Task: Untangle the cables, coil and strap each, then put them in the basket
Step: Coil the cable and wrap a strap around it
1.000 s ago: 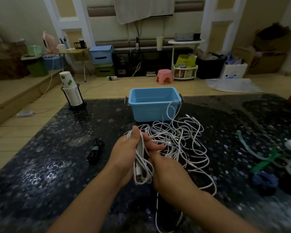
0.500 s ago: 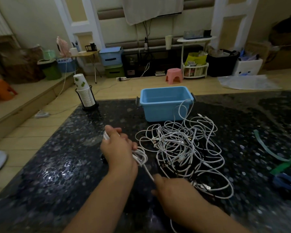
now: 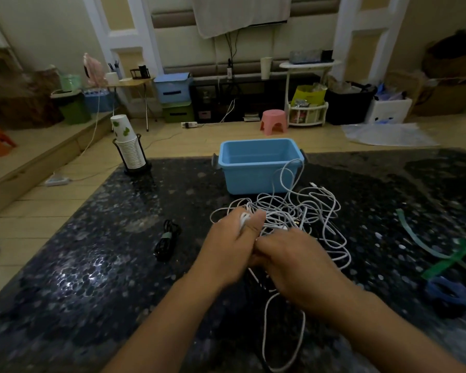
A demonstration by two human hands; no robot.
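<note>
Both forearms reach forward, converging just short of the white cable tangle [image 3: 293,211]. Left hand [image 3: 230,247]: back up, fingers curled, thumb pressed over a bunch of white cable at the tangle's near-left edge. Right hand [image 3: 293,261]: back up, touching the left, fingers curled under at the tangle's near edge; its grip is hidden.
</note>
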